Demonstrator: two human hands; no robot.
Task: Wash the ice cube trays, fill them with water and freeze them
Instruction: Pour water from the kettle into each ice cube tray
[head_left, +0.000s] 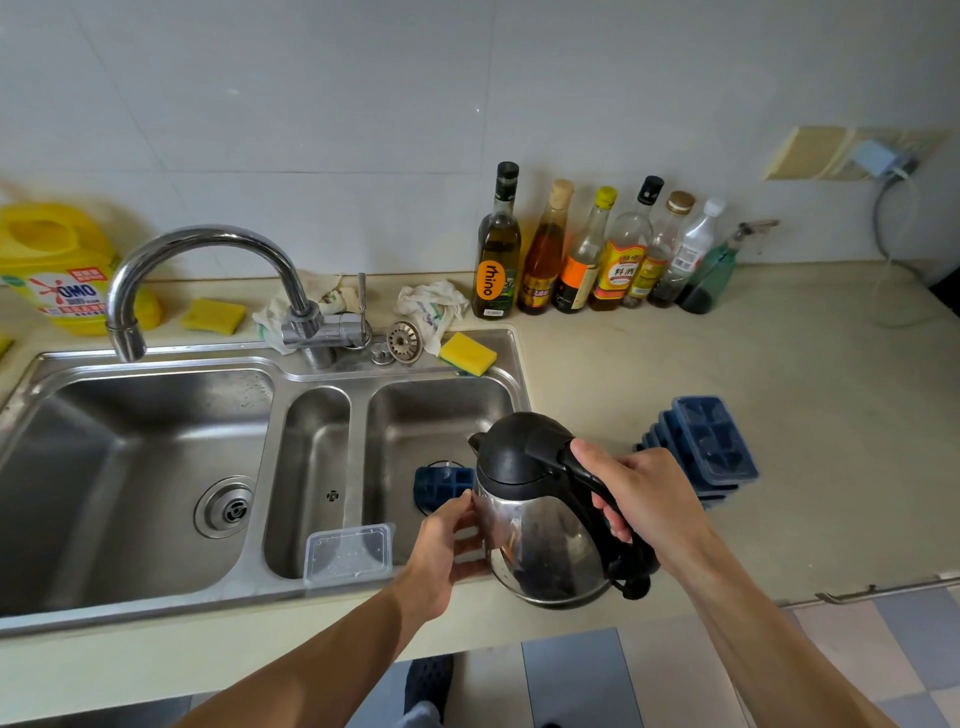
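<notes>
A steel kettle (540, 540) with a black lid is held above the right sink basin's (415, 415) front right corner. My right hand (644, 493) grips its black handle. My left hand (447, 545) rests against the kettle's steel side, fingers spread on it. One dark blue ice cube tray (441, 486) lies in the right basin, partly hidden behind the kettle. A stack of several blue ice cube trays (706, 447) sits on the counter to the right of the kettle.
A curved faucet (208, 270) points over the large left basin (130, 467). A clear plastic container (348, 553) sits at the middle basin's front. Yellow sponges (467, 353), rags, a detergent jug (57, 270) and several bottles (597, 254) line the back.
</notes>
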